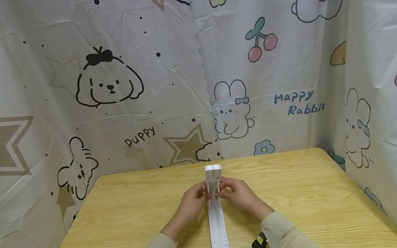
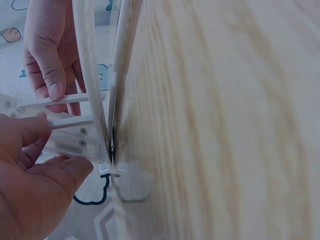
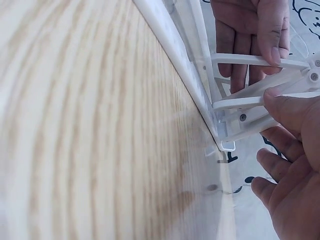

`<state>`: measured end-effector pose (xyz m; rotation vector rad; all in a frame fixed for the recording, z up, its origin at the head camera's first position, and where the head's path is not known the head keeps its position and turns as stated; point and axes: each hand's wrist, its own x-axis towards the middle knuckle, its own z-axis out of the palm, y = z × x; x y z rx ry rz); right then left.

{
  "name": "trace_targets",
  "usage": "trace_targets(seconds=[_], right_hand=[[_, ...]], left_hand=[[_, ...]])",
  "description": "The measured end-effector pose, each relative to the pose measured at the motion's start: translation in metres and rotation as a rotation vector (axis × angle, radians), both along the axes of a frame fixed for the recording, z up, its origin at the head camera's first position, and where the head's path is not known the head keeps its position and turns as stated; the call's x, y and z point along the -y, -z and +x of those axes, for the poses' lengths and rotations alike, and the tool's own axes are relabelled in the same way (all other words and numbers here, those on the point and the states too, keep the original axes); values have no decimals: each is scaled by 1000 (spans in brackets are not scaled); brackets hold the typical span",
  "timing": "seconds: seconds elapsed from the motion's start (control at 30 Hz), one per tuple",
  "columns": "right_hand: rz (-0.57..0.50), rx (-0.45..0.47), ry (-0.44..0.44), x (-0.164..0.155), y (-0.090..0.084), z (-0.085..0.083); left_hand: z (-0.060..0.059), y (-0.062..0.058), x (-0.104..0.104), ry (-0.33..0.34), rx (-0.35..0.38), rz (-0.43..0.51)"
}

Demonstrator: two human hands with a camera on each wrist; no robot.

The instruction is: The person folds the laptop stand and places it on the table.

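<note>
"What do I see on the bench point(image 1: 137, 200)?"

"I see a white stand point(image 1: 219, 214) through my far-off cameras. It sits about midway between the left edge and the right edge. Its far end is near the back edge, and its long rails point(image 1: 214, 232) run toward the near side."

"And my two grips?"

"Both are holding on. My left grip point(image 1: 194, 201) pinches the left thin arm point(image 2: 72, 121) with thumb and fingers. My right grip point(image 1: 240, 195) pinches the right thin arm point(image 3: 237, 103) the same way."

"Is it heavy?"

"I don't think so. It looks like plastic, so I guess it is light. One bump could make it slide."

"Is it bendy?"

"The rails look stiff to me. The thin arms might bend or snap if I twist hard. I see little screws point(image 2: 83, 131) close by, so I think those parts can turn, like a door."

"Is it slippery?"

"Maybe a bit, because it looks smooth. A soft pinch from both sides should do."

"Where do I hold it best?"

"The thin arms are good for gentle turning. To lift it, I'd hug both rails together, because the halves may swing apart and nip a finger."
</note>
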<state>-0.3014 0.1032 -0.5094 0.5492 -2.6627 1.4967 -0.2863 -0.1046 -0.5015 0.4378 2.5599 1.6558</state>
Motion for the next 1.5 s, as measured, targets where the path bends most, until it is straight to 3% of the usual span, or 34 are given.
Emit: trace_targets(seconds=[0.37, 1.0, 1.5], right_hand=[[-18, 5, 18, 1, 0, 0], [5, -1, 41, 1, 2, -4], [5, -6, 60, 3, -1, -5]], left_hand=[[0, 1, -1, 30, 0, 35], [-3, 2, -2, -27, -47, 12], [-10, 4, 2, -45, -29, 60]])
